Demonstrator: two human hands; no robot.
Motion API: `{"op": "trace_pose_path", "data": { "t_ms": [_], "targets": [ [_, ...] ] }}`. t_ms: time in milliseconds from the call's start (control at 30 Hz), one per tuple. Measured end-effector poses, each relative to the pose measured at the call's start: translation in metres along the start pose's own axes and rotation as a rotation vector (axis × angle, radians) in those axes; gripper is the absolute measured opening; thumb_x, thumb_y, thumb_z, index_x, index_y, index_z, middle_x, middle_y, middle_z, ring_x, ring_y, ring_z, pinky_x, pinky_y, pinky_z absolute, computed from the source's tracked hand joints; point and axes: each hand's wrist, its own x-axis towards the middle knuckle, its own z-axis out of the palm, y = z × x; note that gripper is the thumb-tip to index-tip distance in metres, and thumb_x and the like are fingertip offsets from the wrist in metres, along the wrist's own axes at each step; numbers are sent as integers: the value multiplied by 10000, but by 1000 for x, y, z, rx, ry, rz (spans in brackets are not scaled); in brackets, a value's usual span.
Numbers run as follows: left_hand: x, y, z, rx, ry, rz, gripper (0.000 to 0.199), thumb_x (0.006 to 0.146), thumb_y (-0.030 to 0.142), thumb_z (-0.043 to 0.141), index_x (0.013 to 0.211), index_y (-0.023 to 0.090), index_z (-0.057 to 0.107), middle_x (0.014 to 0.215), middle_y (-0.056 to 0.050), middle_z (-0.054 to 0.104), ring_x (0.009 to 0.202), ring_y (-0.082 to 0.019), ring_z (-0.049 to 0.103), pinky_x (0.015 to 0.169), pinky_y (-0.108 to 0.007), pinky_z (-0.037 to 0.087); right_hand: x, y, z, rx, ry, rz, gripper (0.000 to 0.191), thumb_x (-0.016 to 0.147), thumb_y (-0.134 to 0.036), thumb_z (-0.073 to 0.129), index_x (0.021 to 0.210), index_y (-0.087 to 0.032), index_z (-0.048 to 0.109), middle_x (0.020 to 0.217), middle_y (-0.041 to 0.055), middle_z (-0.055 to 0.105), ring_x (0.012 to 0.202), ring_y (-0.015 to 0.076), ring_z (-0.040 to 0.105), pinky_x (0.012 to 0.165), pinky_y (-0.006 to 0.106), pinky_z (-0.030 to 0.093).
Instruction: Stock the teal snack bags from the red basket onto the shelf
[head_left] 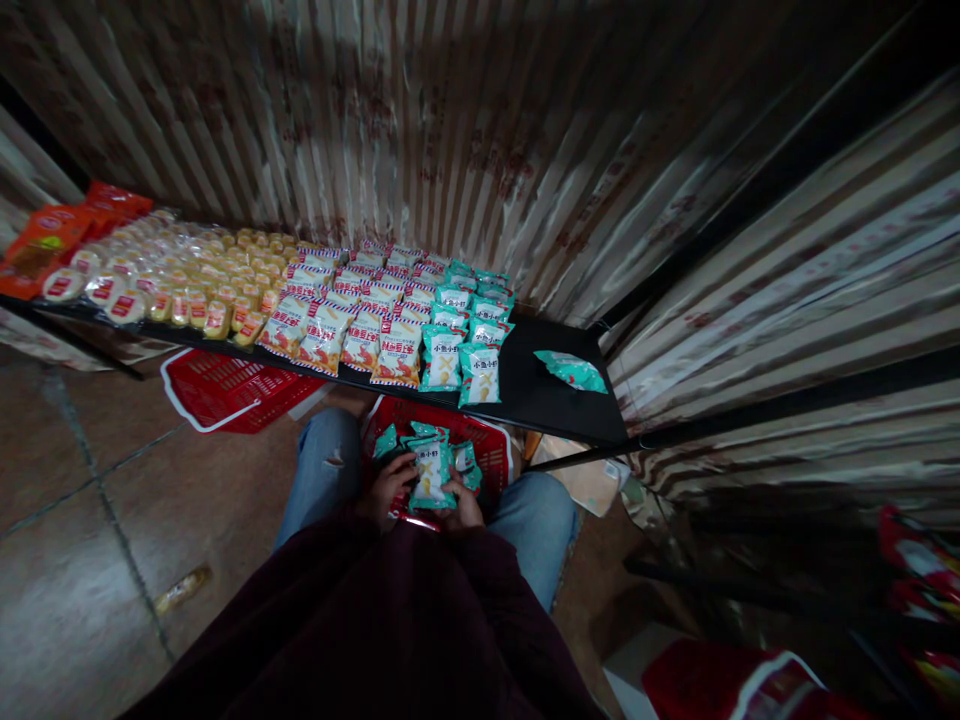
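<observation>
Between my knees, a red basket point(495, 458) holds several teal snack packets. Above it, my left hand point(391, 484) and my right hand point(463, 503) grip the two sides of a teal and white packet point(430, 476), its printed front facing up. Other teal packets lie beside and behind it. On the black shelf point(525, 378) in front of me, teal packets point(480, 373) stand in two rows. One more teal packet point(571, 371) lies alone near the shelf's right end.
Left along the shelf are red, white and orange packets point(328, 333), small yellow cakes point(217, 318), round white-wrapped items point(126, 304) and orange bags point(46, 240). Another red basket point(225, 390) sits under the shelf. A wrapped item point(182, 590) lies on the floor. Black rack posts stand right.
</observation>
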Motion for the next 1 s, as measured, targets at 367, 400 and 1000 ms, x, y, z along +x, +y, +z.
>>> {"op": "trace_pose_path", "data": {
  "t_ms": [367,400,1000],
  "targets": [
    [0,-5,2,20,-26,3,843,563,341,849,1327,195,524,1207,-128,582,1060,-273,602,883,-360,479,1,7,4,-186,-51,-135,609,560,-463,825,1083,-208,644,926,63,745,940,286,696,849,413,546],
    [0,-6,2,13,-32,3,860,567,343,849,1343,203,506,1226,-132,579,1062,-275,607,882,-366,485,2,9,3,-185,-53,-146,631,546,-461,836,1090,-207,640,912,62,747,922,286,702,842,420,552],
    [3,-12,3,41,-52,42,637,549,459,860,1062,137,666,988,-107,720,892,-264,681,834,-376,514,5,10,4,-163,-61,-231,598,537,-426,845,1052,-202,640,940,63,751,912,267,703,807,396,568]
  ]
}}
